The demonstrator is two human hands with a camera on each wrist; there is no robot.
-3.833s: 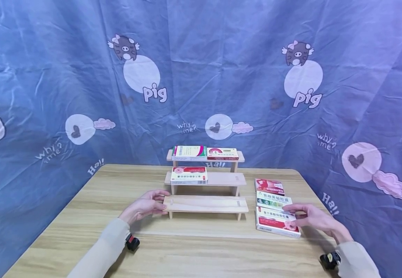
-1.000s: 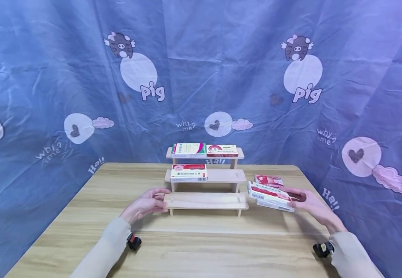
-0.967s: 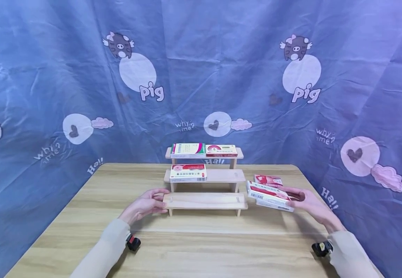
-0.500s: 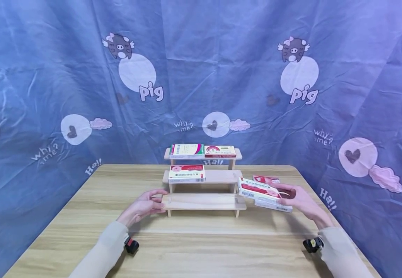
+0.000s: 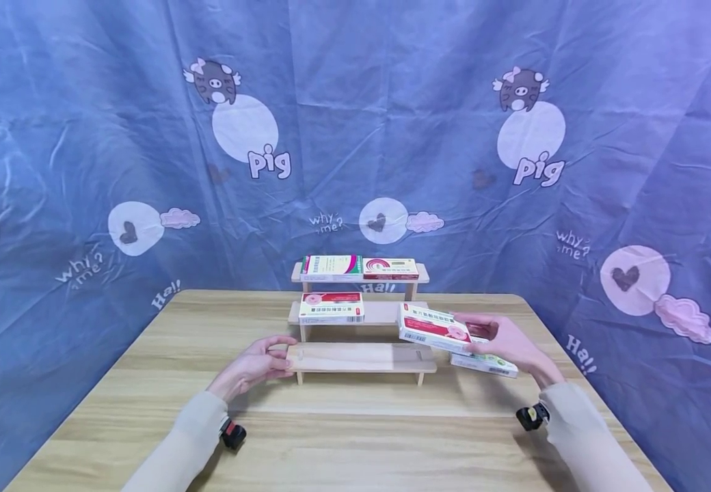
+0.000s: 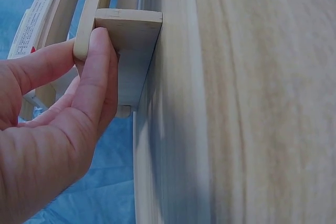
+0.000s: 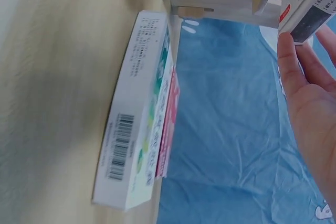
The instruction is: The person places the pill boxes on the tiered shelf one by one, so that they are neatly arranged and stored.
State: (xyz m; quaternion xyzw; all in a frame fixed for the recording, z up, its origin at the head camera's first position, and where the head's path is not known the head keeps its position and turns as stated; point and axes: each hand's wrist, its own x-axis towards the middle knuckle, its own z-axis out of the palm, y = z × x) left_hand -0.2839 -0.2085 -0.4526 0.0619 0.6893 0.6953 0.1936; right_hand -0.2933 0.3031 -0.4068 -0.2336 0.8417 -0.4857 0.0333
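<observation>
pinching red-white box (image 5: 431,329), right grip (image 5: 506,343); shelf (image 5: 361,357), left grip (image 5: 257,365).

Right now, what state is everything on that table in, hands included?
Left hand: pinching the left end of the bottom shelf.
Right hand: gripping the raised box.
Raised box: off the table; shelf contact unclear.
Green-edged box: flat, top left.
Box with red rings: flat, top right.
Middle-shelf box: flat, at the left.
Green-and-white box: flat on the table.
Red box: behind it, partly hidden.
</observation>
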